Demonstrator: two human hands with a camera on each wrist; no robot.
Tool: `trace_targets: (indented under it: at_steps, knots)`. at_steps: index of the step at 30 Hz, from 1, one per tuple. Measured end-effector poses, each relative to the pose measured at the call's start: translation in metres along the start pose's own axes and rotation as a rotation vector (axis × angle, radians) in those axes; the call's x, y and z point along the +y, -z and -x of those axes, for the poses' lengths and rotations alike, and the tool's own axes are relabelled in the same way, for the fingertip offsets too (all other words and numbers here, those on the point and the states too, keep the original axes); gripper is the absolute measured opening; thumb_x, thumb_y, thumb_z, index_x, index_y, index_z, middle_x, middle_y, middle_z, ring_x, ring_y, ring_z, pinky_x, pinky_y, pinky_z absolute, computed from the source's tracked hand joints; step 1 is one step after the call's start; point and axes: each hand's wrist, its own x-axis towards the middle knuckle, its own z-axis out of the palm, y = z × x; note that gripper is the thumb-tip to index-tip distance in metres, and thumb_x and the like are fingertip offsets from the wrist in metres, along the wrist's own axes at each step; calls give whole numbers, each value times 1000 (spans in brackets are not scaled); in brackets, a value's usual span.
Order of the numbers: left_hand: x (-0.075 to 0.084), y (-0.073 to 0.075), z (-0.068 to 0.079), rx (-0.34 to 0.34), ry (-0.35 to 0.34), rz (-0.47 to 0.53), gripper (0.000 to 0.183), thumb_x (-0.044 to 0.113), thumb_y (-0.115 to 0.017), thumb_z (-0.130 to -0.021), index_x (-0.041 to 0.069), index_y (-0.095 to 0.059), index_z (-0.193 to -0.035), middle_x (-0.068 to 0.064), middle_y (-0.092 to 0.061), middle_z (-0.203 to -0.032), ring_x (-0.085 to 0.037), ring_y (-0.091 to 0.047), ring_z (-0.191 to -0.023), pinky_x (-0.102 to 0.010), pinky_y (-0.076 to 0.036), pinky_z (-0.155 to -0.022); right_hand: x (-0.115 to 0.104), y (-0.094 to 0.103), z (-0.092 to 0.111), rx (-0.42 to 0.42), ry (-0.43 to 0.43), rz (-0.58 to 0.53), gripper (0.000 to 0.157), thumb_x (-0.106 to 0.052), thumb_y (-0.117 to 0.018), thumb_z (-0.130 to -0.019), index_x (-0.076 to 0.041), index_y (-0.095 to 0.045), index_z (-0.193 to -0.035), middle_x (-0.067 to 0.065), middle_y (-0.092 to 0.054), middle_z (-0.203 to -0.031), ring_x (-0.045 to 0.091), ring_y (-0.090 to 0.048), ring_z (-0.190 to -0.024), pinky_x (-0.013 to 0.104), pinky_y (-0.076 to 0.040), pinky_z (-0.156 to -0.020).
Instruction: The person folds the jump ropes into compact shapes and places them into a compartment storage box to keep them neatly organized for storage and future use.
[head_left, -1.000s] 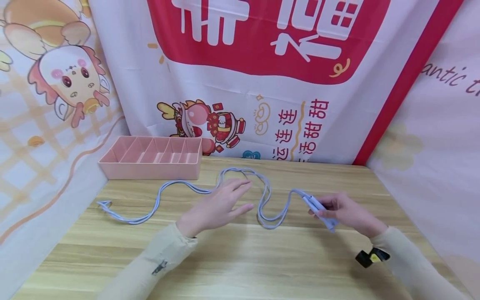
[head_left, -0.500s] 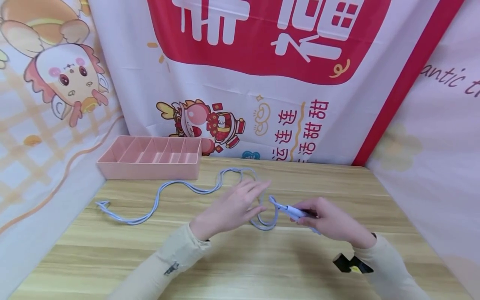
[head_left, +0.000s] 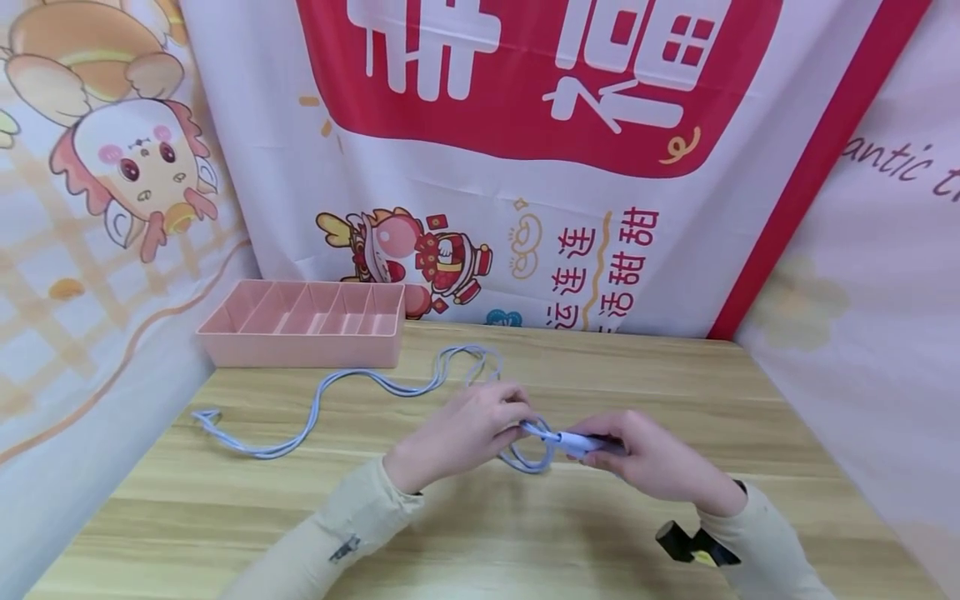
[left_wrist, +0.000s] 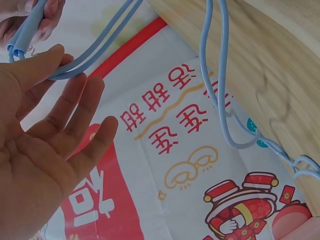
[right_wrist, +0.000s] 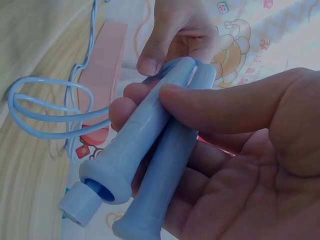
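A light blue jump rope [head_left: 313,408] lies doubled in a wavy line across the table. My right hand [head_left: 654,460] grips both its handles [right_wrist: 132,132] side by side, thumb over them; a small cap-like piece pokes from the flared end of one. Just left of the handles, my left hand [head_left: 467,429] pinches the doubled cord [left_wrist: 90,64] between thumb and fingers, its other fingers spread loosely. Between the hands a cord loop [right_wrist: 45,107] hangs near the tabletop. The far end of the doubled cord rests at the table's left side.
A pink divided box [head_left: 300,346] stands at the back left of the wooden table [head_left: 637,375]. Printed cloth hangs [head_left: 525,175] close behind the table and along both sides.
My right hand has brought the handles leftward, towards the middle. My left hand has moved right and slightly down, and its fingers have closed on the cord beside the handles.
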Motion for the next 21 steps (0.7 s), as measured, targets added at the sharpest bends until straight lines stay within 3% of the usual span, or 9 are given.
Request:
trace_targets:
  at_steps: [12,21]
  knots:
    - [-4,-3,5,8,-2,-9,9,12,-74,-90,10,-73,-98,1,-65,-98,-12,-60,-88,-25,-49,-80,4,4,4,-31,-12,-44,20,-2,-65,-94,-9,-69,-112,-6,-68,-94,15,-62,-82,31,-55,-71]
    - [-10,15,2,41,35,-83,13,15,-78,-87,9,-75,-98,0,-70,-98,-18,-63,-92,-30,-51,-82,9,12,6,-47,32,-83,16,-7,-65,-95,-8,-68,-111,-2,-69,-90,16,-63,-77,31,-55,-65]
